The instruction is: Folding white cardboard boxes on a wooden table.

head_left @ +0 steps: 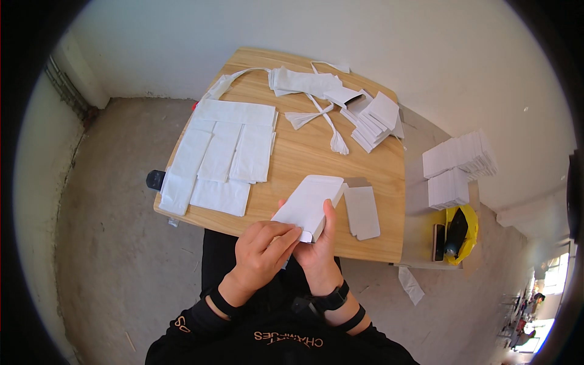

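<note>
Between my hands, above the table's near edge, is a slim white cardboard box, tilted with its near end toward me. My right hand is wrapped round its right side, thumb up along the edge. At the near end, the fingers of my left hand pinch the small flap. What is inside the box cannot be seen. Just right of it, a flattened white carton lies on the wooden table.
Flat white packets cover the table's left side. Crumpled white strips and folded cartons lie at the back. On a lower surface to the right are stacked white boxes, a yellow bag and a phone.
</note>
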